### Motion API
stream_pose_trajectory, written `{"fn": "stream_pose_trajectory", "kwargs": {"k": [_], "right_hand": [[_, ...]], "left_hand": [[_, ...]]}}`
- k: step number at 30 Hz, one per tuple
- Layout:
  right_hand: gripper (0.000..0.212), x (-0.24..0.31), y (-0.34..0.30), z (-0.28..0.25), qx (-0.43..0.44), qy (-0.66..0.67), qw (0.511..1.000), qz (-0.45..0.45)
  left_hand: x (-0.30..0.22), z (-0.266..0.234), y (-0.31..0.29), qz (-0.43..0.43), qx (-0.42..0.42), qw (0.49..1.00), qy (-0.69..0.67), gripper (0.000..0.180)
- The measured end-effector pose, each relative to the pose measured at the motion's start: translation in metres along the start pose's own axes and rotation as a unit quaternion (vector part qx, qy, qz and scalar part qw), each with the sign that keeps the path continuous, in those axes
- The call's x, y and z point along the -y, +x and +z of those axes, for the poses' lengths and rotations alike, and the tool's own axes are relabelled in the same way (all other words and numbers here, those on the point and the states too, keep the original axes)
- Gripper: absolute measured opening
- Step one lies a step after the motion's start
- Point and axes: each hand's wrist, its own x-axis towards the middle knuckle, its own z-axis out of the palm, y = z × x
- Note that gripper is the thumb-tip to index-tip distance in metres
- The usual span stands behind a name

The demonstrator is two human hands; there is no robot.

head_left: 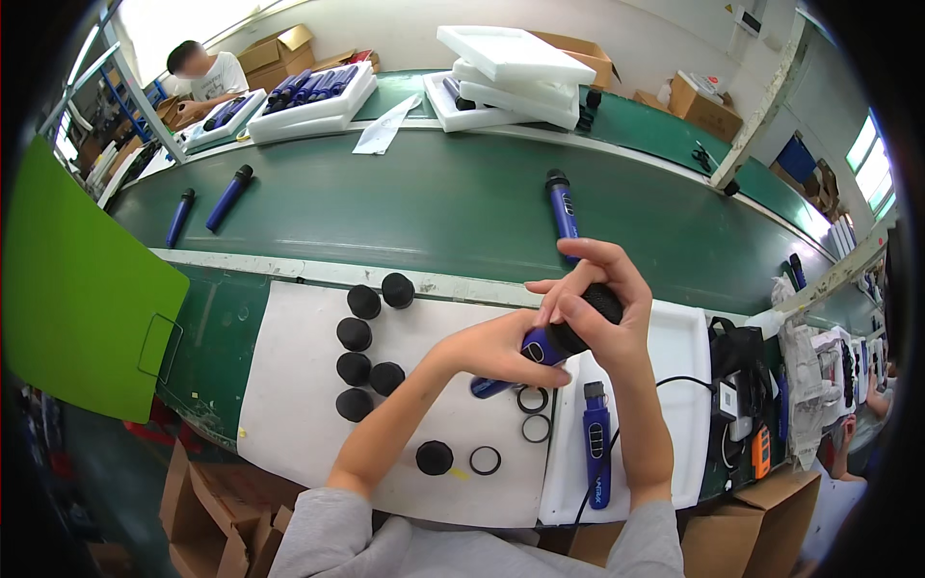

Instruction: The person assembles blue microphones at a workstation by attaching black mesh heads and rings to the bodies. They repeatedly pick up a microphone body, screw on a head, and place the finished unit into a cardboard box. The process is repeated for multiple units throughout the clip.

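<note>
My left hand (493, 347) is closed round the blue body of a handheld microphone (541, 347), tilted above the white work sheet (299, 385). My right hand (626, 313) grips the same microphone's black head (604, 302), fingers wrapped over the grille. Below my hands lie black rings (536, 428); another black ring (485, 460) is farther left. Several black microphone heads (354, 334) stand left of my left forearm, and one black head (435, 458) sits nearer me. By my right forearm, a blue microphone body (596, 448) without its grille lies in a white foam tray (674, 385).
Beyond the sheet runs a green conveyor belt (385, 207) carrying blue microphones (562, 202). Foam trays (511, 58) are stacked behind it. A green panel (87, 289) stands at left. Cables and an orange device (761, 451) lie at right. A person (212, 82) sits far left.
</note>
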Motion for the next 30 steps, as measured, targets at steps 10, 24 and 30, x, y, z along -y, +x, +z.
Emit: {"fn": "stream_pose_trajectory", "kwargs": {"k": [10,24,30], "right_hand": [[0.049,-0.009,0.007,0.001,-0.129,-0.083,0.988,-0.01],[0.065,-0.018,0.015,-0.025,-0.089,-0.064,0.989,0.103],[0.086,-0.028,0.011,-0.033,0.076,-0.217,0.911,0.343]], "left_hand": [[0.0,0.004,0.015,-0.013,-0.161,0.983,0.092,0.028],[0.008,-0.015,0.018,-0.007,-0.24,0.971,0.009,0.037],[0.027,-0.03,0.02,0.085,-0.297,0.944,-0.119,0.051]]}}
